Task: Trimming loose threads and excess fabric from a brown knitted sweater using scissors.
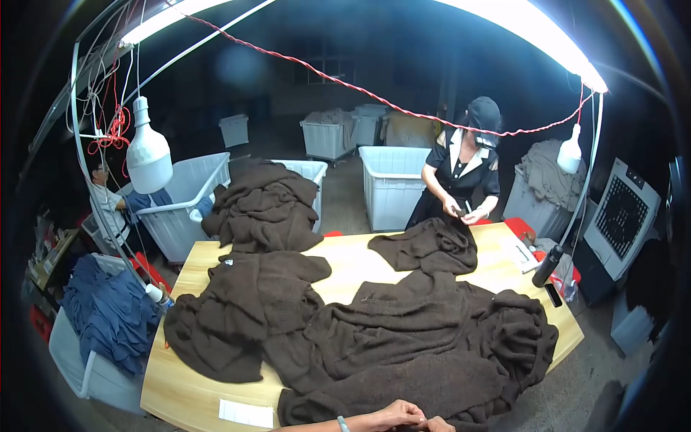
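Note:
At the lower edge, my left hand (pixel 399 415) has its fingers pinched together, a pale bracelet (pixel 342 424) on that wrist. My right hand (pixel 437 425) meets it fingertip to fingertip and is partly cut off by the picture's edge. Both hands are closed on a dark brown knit garment (pixel 403 385) spread in front of me; the exact spot between the fingers is too small to make out. More brown knit garments lie heaped on the wooden table (pixel 338 270), one pile (pixel 237 309) on the left and a bunched one (pixel 515 335) on the right.
Across the table a person (pixel 468 169) in a dark cap handles another brown garment (pixel 432 245). A white paper (pixel 246 413), a black bottle (pixel 548 266) and a phone (pixel 553 295) lie or stand near the edges. Bulb lamps (pixel 149 155) hang overhead; bins (pixel 392 180) stand around.

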`<state>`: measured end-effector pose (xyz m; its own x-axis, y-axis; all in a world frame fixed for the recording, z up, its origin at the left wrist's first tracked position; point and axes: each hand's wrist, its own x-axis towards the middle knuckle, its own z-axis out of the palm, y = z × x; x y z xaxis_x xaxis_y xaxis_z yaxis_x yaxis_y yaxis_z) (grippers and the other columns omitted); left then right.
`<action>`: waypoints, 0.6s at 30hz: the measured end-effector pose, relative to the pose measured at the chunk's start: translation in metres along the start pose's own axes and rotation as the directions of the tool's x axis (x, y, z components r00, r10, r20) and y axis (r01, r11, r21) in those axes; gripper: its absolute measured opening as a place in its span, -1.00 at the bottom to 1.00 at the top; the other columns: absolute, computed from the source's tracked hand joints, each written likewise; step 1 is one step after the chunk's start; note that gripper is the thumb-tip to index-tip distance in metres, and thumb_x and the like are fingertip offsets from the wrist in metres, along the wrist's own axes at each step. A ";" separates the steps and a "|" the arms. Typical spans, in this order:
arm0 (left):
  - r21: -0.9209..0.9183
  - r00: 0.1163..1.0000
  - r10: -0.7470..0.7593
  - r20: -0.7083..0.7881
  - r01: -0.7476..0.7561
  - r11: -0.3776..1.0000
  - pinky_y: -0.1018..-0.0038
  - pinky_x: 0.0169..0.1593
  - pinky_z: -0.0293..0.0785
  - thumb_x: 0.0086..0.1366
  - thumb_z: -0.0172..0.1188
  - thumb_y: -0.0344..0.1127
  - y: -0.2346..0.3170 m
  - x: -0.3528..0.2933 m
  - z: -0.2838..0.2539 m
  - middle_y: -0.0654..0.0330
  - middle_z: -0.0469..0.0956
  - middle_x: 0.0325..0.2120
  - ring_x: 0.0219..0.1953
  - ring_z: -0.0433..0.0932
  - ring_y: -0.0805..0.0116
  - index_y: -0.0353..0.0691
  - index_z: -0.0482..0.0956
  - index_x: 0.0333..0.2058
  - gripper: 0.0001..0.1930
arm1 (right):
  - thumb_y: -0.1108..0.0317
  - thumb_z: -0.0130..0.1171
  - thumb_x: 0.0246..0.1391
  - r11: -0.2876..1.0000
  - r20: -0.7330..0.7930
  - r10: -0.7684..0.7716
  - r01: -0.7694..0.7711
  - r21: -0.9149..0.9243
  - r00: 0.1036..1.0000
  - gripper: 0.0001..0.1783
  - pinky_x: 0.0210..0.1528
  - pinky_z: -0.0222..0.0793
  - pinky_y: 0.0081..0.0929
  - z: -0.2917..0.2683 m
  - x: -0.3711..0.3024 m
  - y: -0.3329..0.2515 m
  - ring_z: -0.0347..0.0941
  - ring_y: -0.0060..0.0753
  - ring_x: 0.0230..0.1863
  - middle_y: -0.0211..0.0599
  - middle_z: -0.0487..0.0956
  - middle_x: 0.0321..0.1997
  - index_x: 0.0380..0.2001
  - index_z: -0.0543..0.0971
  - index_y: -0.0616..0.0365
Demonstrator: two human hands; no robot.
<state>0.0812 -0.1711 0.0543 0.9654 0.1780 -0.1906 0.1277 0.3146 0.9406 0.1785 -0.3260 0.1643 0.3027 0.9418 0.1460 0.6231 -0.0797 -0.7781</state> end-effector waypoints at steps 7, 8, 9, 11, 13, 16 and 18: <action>-0.475 0.972 -0.216 0.094 0.235 0.848 0.68 -0.25 0.44 0.28 0.24 -0.29 0.017 -0.001 -0.005 0.33 0.63 -0.37 -0.35 0.53 0.62 -0.26 0.65 -0.27 -0.84 | 0.53 0.14 0.01 0.993 -0.073 -0.027 0.018 -0.116 0.997 -0.85 -0.29 0.41 -0.16 0.007 0.009 -0.006 0.45 0.18 -0.31 0.05 0.48 -0.34 -0.30 0.45 0.23; -0.499 0.974 -0.200 0.109 0.228 0.836 0.67 -0.22 0.45 0.28 0.24 -0.30 0.009 0.001 -0.011 0.31 0.63 -0.35 -0.33 0.53 0.61 -0.28 0.65 -0.26 -0.83 | 0.53 0.15 0.03 0.995 -0.111 -0.017 0.006 -0.095 0.994 -0.84 -0.28 0.43 -0.20 0.009 0.014 -0.009 0.48 0.13 -0.30 0.03 0.50 -0.33 -0.27 0.47 0.23; -0.510 0.974 -0.202 0.103 0.226 0.830 0.66 -0.20 0.45 0.28 0.24 -0.31 0.012 0.000 -0.012 0.30 0.63 -0.35 -0.31 0.54 0.58 -0.28 0.65 -0.25 -0.83 | 0.52 0.15 0.05 0.997 -0.129 0.036 -0.044 -0.058 0.991 -0.81 -0.26 0.45 -0.24 0.011 0.017 -0.010 0.52 0.06 -0.28 0.02 0.53 -0.30 -0.22 0.48 0.22; -0.562 0.981 -0.159 0.112 0.194 0.804 0.63 -0.13 0.46 0.30 0.22 -0.34 0.009 0.001 -0.013 0.26 0.63 -0.34 -0.26 0.56 0.54 -0.30 0.64 -0.24 -0.84 | 0.51 0.14 0.08 0.996 -0.161 0.051 -0.062 -0.067 0.986 -0.76 -0.25 0.47 -0.27 0.015 0.020 -0.008 0.56 -0.03 -0.26 0.01 0.56 -0.27 -0.14 0.50 0.20; -0.547 0.979 -0.174 0.107 0.204 0.812 0.60 -0.04 0.42 0.30 0.21 -0.34 0.005 0.001 -0.014 0.25 0.62 -0.30 -0.19 0.54 0.51 -0.31 0.63 -0.24 -0.84 | 0.53 0.18 -0.02 0.987 -0.131 0.048 -0.067 -0.146 0.990 -0.77 -0.38 0.47 -0.32 0.019 0.022 0.002 0.53 -0.14 -0.41 -0.05 0.53 -0.36 -0.23 0.52 0.22; -0.561 0.979 -0.171 0.109 0.203 0.802 0.59 0.01 0.39 0.31 0.21 -0.33 0.000 -0.003 -0.010 0.26 0.61 -0.28 -0.15 0.53 0.50 -0.30 0.61 -0.22 -0.83 | 0.53 0.21 -0.13 0.971 -0.096 0.008 -0.030 -0.238 0.995 -0.77 -0.54 0.47 -0.34 0.021 0.019 0.007 0.52 -0.19 -0.54 -0.11 0.48 -0.46 -0.30 0.53 0.24; -0.575 0.982 -0.164 0.098 0.191 0.795 0.61 -0.01 0.40 0.31 0.21 -0.33 0.001 -0.007 -0.007 0.26 0.61 -0.28 -0.16 0.54 0.51 -0.31 0.61 -0.22 -0.83 | 0.52 0.22 -0.13 0.937 -0.059 -0.077 0.052 -0.345 0.995 -0.77 -0.55 0.45 -0.32 0.020 0.017 0.008 0.50 -0.15 -0.55 -0.10 0.49 -0.44 -0.31 0.52 0.24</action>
<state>0.0734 -0.1654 0.0542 0.9490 0.0314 -0.3138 0.1548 0.8206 0.5501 0.1743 -0.3042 0.1484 0.2960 0.9243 0.2410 0.8486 -0.1387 -0.5105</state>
